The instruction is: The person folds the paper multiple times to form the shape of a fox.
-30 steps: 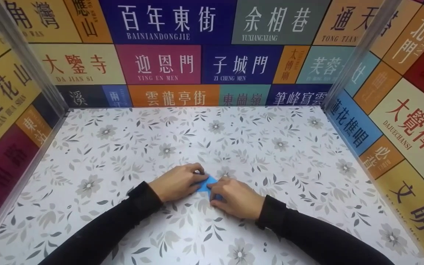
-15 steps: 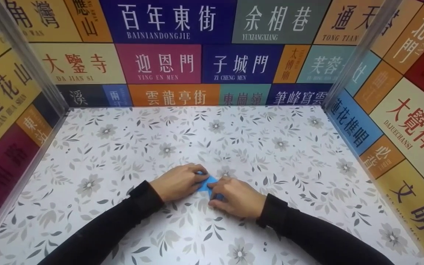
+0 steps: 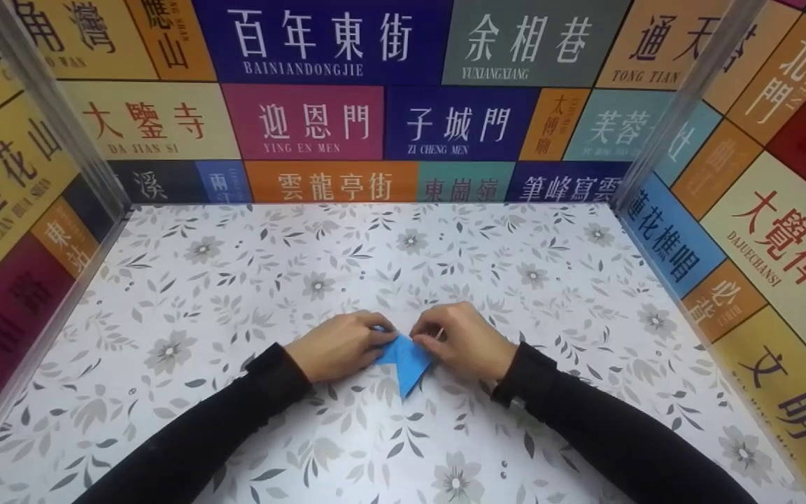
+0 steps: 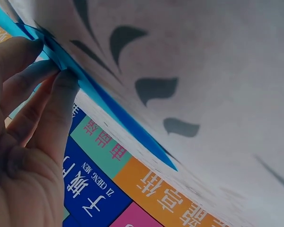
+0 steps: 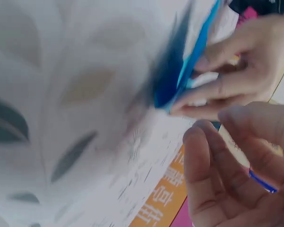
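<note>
A small piece of blue folded paper [image 3: 413,365] lies on the flower-patterned tabletop, with one pointed flap aimed toward the person. My left hand [image 3: 340,346] pinches its left part between thumb and fingers. In the left wrist view the fingers [image 4: 64,87] press along the edge of the blue paper [image 4: 125,120], seen nearly edge-on. Just off the paper's upper right side is my right hand [image 3: 469,341], its fingers loosely bent. In the right wrist view this right hand [image 5: 241,165] has nothing between thumb and fingers, a little apart from the paper [image 5: 180,78].
The white tabletop [image 3: 263,245] carries grey flowers and leaves. Upright panels with coloured Chinese signs, such as the pink one [image 3: 305,122], enclose it at the back and both sides. Clear corner strips [image 3: 690,84] join the panels.
My right hand has let go of the paper and moved up and slightly right, uncovering the pointed flap. The left hand has kept its pinch in nearly the same place.
</note>
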Demonstrator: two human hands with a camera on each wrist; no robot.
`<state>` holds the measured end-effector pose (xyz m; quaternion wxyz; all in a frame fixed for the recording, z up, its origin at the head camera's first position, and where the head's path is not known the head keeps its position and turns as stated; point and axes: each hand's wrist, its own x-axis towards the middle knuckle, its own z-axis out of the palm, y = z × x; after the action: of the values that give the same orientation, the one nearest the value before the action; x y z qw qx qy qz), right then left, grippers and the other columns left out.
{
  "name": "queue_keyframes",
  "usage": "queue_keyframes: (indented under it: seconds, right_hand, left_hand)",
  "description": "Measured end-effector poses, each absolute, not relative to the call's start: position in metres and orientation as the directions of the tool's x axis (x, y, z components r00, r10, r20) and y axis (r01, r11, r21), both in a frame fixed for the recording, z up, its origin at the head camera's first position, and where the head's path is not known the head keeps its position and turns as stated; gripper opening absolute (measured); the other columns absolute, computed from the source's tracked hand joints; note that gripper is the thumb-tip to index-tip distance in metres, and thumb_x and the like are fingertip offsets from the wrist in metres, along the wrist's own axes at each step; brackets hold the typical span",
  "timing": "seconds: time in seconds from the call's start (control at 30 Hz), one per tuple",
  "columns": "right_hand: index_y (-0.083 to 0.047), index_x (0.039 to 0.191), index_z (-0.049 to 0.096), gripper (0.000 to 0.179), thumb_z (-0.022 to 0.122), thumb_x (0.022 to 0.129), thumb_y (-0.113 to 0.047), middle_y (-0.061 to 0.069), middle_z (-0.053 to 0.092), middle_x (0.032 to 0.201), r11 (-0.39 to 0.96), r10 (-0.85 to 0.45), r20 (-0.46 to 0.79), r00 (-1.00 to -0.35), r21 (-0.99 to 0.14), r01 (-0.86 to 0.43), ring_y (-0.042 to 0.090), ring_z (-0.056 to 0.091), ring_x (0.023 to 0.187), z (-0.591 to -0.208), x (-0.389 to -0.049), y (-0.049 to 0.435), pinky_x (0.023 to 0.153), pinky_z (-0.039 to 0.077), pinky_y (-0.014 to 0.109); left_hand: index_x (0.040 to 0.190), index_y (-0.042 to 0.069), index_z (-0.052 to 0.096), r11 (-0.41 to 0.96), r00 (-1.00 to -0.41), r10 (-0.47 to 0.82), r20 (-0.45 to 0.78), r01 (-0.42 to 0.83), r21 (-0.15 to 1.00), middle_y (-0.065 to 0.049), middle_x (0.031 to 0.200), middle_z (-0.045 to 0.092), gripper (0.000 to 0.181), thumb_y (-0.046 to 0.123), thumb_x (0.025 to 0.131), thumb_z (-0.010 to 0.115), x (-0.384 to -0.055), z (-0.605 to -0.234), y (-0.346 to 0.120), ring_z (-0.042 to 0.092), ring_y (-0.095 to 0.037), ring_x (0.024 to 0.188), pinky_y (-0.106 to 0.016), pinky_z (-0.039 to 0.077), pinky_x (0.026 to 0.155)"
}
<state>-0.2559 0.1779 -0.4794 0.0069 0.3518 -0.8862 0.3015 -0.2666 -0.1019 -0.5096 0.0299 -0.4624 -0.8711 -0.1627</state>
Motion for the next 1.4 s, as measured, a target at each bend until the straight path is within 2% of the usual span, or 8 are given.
queue_keyframes:
  seconds: [0.27,0.5,0.77,1.03,1.4]
  right_hand:
    - [-0.011,0.098,0.09,0.004,0.088,0.101,-0.01,0.002,0.087,0.09,0.666,-0.575,0.056,-0.816,-0.548,-0.507,0.007,0.071,0.079,-0.48,-0.282,0.171,0.077,0.061,0.028]
    - [-0.011,0.095,0.09,0.005,0.09,0.1,-0.013,0.002,0.087,0.088,0.695,-0.54,-0.052,-0.84,-0.591,-0.41,0.007,0.069,0.076,-0.486,-0.292,0.162,0.077,0.06,0.028]
    - [-0.01,0.093,0.09,0.007,0.091,0.099,-0.013,0.003,0.086,0.085,0.688,-0.55,-0.032,-0.835,-0.585,-0.43,0.006,0.065,0.073,-0.489,-0.302,0.156,0.072,0.054,0.024]
    - [-0.01,0.09,0.09,0.008,0.094,0.096,-0.013,0.005,0.086,0.083,0.707,-0.538,-0.024,-0.843,-0.558,-0.435,0.004,0.063,0.07,-0.493,-0.311,0.155,0.069,0.054,0.021]
    - [-0.01,0.089,0.089,0.009,0.096,0.095,-0.013,0.002,0.085,0.082,0.734,-0.526,-0.066,-0.848,-0.539,-0.413,0.007,0.067,0.07,-0.489,-0.309,0.154,0.068,0.057,0.022]
  left_hand:
    - [0.141,0.007,0.083,0.548,-0.602,0.773,0.201,0.793,0.266,-0.013,0.14,0.083,0.033,0.013,0.109,0.078,-0.268,-0.508,-0.098,0.082,-0.034,0.127,-0.048,0.068,0.11]
    - [0.135,0.009,0.087,0.55,-0.61,0.763,0.212,0.786,0.282,-0.012,0.134,0.084,0.028,0.013,0.109,0.08,-0.269,-0.507,-0.094,0.082,-0.033,0.124,-0.048,0.068,0.109]
    - [0.134,0.008,0.087,0.543,-0.608,0.763,0.219,0.787,0.293,-0.013,0.133,0.085,0.027,0.009,0.108,0.079,-0.271,-0.507,-0.095,0.083,-0.033,0.124,-0.048,0.068,0.11]
    - [0.134,0.007,0.087,0.535,-0.594,0.77,0.233,0.8,0.272,-0.014,0.131,0.086,0.028,0.008,0.108,0.078,-0.27,-0.507,-0.094,0.084,-0.033,0.121,-0.047,0.069,0.108]
    - [0.134,0.007,0.086,0.559,-0.618,0.755,0.22,0.782,0.275,-0.014,0.133,0.086,0.027,0.009,0.109,0.078,-0.268,-0.506,-0.092,0.083,-0.035,0.124,-0.049,0.068,0.111]
